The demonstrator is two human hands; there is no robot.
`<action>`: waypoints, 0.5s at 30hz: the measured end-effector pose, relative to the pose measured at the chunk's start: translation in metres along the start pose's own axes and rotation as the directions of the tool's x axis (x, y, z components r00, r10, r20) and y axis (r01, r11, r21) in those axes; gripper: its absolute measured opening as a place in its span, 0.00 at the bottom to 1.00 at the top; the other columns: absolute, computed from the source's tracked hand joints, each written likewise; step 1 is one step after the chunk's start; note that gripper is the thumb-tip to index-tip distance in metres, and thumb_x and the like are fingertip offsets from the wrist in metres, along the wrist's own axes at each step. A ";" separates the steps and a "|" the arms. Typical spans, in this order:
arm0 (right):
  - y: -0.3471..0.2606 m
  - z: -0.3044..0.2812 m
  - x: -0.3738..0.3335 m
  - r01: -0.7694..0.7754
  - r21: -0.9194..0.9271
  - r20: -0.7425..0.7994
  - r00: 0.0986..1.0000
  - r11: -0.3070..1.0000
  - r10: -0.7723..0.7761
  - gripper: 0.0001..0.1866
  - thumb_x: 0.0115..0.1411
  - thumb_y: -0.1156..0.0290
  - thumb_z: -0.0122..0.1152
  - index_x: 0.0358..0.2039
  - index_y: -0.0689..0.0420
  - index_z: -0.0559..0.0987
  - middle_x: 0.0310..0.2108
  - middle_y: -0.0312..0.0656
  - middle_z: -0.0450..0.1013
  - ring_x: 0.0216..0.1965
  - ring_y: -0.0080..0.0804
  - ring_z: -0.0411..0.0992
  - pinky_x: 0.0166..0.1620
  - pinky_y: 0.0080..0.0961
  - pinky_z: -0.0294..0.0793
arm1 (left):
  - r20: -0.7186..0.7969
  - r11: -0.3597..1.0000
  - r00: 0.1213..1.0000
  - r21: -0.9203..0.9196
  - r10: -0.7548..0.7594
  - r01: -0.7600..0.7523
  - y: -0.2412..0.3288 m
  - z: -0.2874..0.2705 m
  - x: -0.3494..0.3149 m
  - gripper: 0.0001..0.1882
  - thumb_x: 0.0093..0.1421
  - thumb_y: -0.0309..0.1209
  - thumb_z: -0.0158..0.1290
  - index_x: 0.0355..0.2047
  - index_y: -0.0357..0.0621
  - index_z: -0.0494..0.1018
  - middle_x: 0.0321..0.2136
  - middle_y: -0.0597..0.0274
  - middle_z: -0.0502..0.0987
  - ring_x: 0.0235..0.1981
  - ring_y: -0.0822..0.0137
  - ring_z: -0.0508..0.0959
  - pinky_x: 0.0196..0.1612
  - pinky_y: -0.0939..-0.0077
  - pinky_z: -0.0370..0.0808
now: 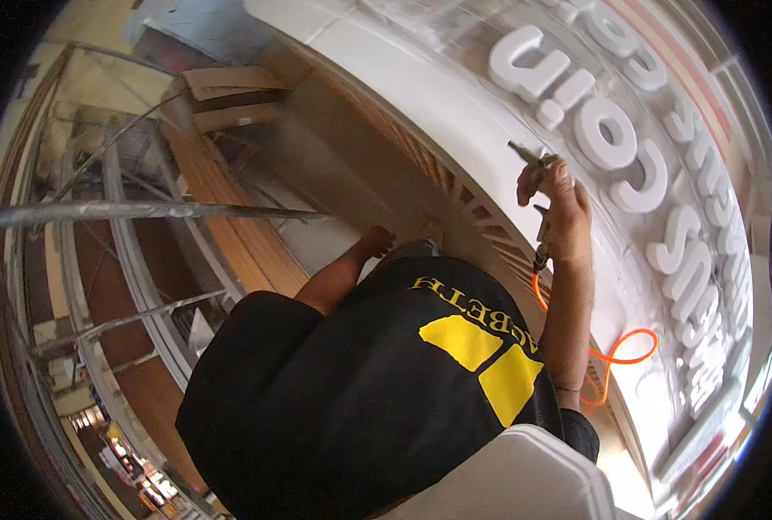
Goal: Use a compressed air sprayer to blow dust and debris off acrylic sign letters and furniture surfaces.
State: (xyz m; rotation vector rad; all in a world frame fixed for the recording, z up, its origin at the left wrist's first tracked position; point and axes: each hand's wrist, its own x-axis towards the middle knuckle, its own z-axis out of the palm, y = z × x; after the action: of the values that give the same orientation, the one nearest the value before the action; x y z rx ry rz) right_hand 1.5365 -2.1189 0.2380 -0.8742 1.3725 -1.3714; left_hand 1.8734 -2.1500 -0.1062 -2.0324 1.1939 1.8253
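Observation:
My right hand (562, 206) is closed round a metal spray gun (542, 227), held up over the edge of a long white panel (490, 139). The gun's nozzle points up and to the left. From its lower end runs a thin orange air hose (622, 358), which loops beside my forearm. Raised white letters (607, 134) in rows cover the panel to the right of the gun. My left hand (376, 242) hangs low near my body with its fingers loosely bent, and I see nothing in it.
Metal scaffold bars (161, 211) cross on the left, one reaching close to my left arm. Behind them lie long brown boards (234, 230). Wooden slats (490, 221) show under the panel's near edge. A pale rounded object (507, 481) fills the bottom.

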 end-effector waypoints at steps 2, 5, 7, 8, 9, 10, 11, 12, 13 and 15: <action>-0.017 0.010 0.016 0.118 0.010 0.061 0.991 0.993 -0.118 0.28 0.62 0.46 0.42 0.29 0.62 0.71 0.26 0.43 0.68 0.29 0.30 0.64 0.38 0.27 0.61 | -0.009 0.998 1.000 0.062 -0.009 0.009 -0.007 -0.018 0.005 0.19 0.57 0.42 0.49 0.39 0.37 0.71 0.32 0.53 0.76 0.28 0.61 0.75 0.31 0.63 0.73; -0.053 0.024 0.033 0.241 -0.049 0.065 0.969 0.969 -0.237 0.28 0.62 0.47 0.42 0.34 0.64 0.74 0.30 0.44 0.71 0.33 0.30 0.66 0.42 0.26 0.62 | -0.107 0.999 0.994 -0.008 0.036 -0.037 -0.011 -0.051 0.021 0.20 0.57 0.42 0.49 0.39 0.36 0.72 0.30 0.52 0.76 0.26 0.60 0.76 0.31 0.63 0.74; -0.070 0.035 0.045 0.204 -0.182 0.049 0.979 0.962 -0.198 0.32 0.58 0.39 0.45 0.33 0.60 0.77 0.29 0.41 0.73 0.37 0.30 0.67 0.46 0.28 0.60 | -0.325 0.950 0.931 -0.202 0.166 -0.240 0.009 -0.066 0.016 0.19 0.58 0.40 0.48 0.40 0.35 0.73 0.29 0.53 0.76 0.29 0.58 0.77 0.34 0.64 0.75; -0.074 0.042 0.053 0.184 -0.236 0.054 0.983 0.954 -0.177 0.31 0.58 0.40 0.46 0.33 0.60 0.77 0.28 0.41 0.73 0.38 0.30 0.68 0.47 0.29 0.61 | -0.312 0.947 0.935 -0.214 0.167 -0.240 0.020 -0.072 0.016 0.19 0.58 0.40 0.48 0.40 0.35 0.73 0.29 0.53 0.76 0.29 0.58 0.77 0.34 0.64 0.75; -0.070 0.059 0.068 0.185 -0.200 0.129 0.978 0.962 -0.162 0.29 0.58 0.43 0.48 0.33 0.60 0.77 0.28 0.41 0.73 0.38 0.30 0.68 0.49 0.30 0.60 | -0.241 0.965 0.961 -0.188 0.136 -0.184 0.032 -0.085 0.019 0.19 0.58 0.39 0.47 0.40 0.35 0.72 0.32 0.53 0.76 0.33 0.58 0.77 0.37 0.64 0.74; -0.066 0.080 0.082 0.180 -0.166 0.203 0.968 0.970 -0.145 0.27 0.59 0.45 0.50 0.34 0.60 0.77 0.28 0.41 0.73 0.38 0.30 0.68 0.50 0.30 0.60 | -0.168 0.979 0.980 -0.156 0.101 -0.128 0.041 -0.097 0.025 0.19 0.58 0.38 0.47 0.41 0.35 0.72 0.34 0.53 0.76 0.36 0.58 0.77 0.41 0.64 0.73; -0.061 0.102 0.082 0.034 -0.269 0.022 0.999 0.963 -0.029 0.23 0.59 0.50 0.52 0.35 0.62 0.77 0.27 0.40 0.73 0.37 0.29 0.68 0.50 0.29 0.61 | -0.161 0.977 0.982 -0.168 0.103 -0.130 0.037 -0.101 0.051 0.19 0.58 0.38 0.47 0.41 0.35 0.72 0.34 0.53 0.76 0.36 0.58 0.77 0.41 0.64 0.73; -0.040 0.116 0.109 0.124 -0.306 0.258 0.965 0.944 -0.043 0.24 0.60 0.51 0.51 0.39 0.63 0.77 0.26 0.39 0.72 0.33 0.26 0.68 0.46 0.27 0.64 | -0.095 0.838 0.945 0.497 0.313 -0.228 0.019 -0.105 0.089 0.19 0.58 0.39 0.47 0.42 0.36 0.72 0.38 0.52 0.76 0.39 0.58 0.76 0.44 0.64 0.71; -0.032 0.143 0.126 0.103 -0.345 0.304 0.953 0.933 0.007 0.25 0.60 0.50 0.50 0.39 0.63 0.77 0.25 0.39 0.72 0.31 0.25 0.68 0.43 0.26 0.66 | 0.105 0.290 0.903 0.926 0.417 -0.242 0.006 -0.110 0.117 0.19 0.58 0.39 0.48 0.42 0.37 0.72 0.41 0.52 0.75 0.42 0.58 0.75 0.47 0.63 0.69; -0.034 0.197 0.159 0.078 -0.448 0.318 0.945 0.891 0.077 0.27 0.59 0.47 0.49 0.39 0.63 0.77 0.23 0.39 0.71 0.28 0.23 0.68 0.37 0.24 0.67 | -0.074 0.677 0.948 0.717 0.310 -0.166 0.010 -0.127 0.140 0.19 0.58 0.40 0.48 0.44 0.39 0.72 0.42 0.52 0.74 0.43 0.57 0.75 0.49 0.64 0.68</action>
State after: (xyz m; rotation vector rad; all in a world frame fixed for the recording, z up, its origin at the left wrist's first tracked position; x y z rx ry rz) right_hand 1.6762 -2.3300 0.2696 -1.3482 1.4459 -0.8528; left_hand 1.9549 -2.2944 -0.1965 -1.6495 1.9198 0.9717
